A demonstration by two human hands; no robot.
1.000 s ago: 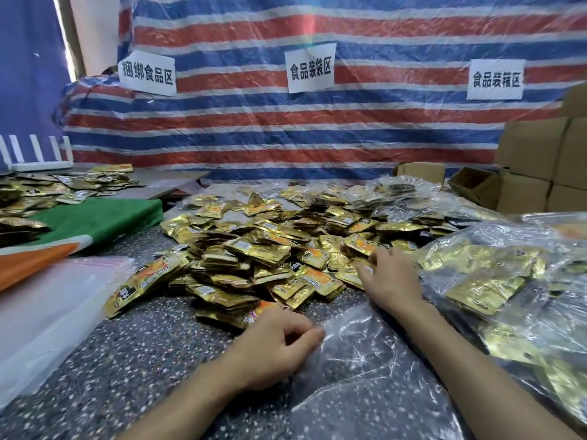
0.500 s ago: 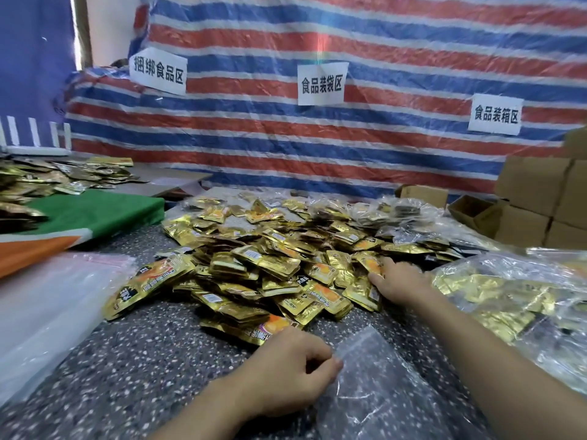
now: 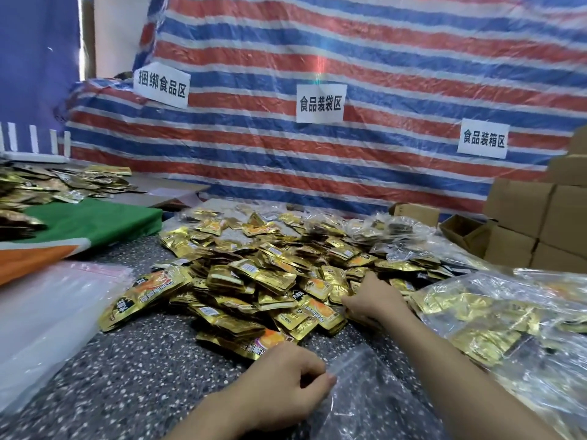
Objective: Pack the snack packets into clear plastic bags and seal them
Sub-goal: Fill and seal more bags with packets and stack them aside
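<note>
Moved: right grip (image 3: 371, 300) has slid nearer along the pile's front, towards the bag; left grip (image 3: 286, 385) stays pinched on the bag's lip.
Spare bags: a flat stack of spare bags (image 3: 47, 328) lies at the table's (image 3: 133, 376) left edge, well apart from the work.
Left grip: narrow, with thumb and forefinger pinching the upper lip of the clear bag (image 3: 374, 404) close to the table's front edge.
Clear bag: it lies flat at the front edge between the two forearms and looks empty. Its mouth seems to face the pile.
Snack packets: the gold snack packets (image 3: 270, 274) are heaped across the table's middle, the nearest ones just beside the bag's mouth.
Right grip: the fingers are curled down onto packets at the pile's front right. Whether any are truly gathered is hidden under the hand, so I cannot tell.
Filled bags: the filled bags (image 3: 508, 312) are piled at the right edge, just beside the right forearm.
Doing it well: probably lift the pinched lip so the mouth gapes, then sweep a modest, flat handful straight in rather than one packet at a time. Keep the packets clear of the seal strip, or closing it may fail.
Risk: the slippery film could slide out of the pinch as packets push in.
</note>
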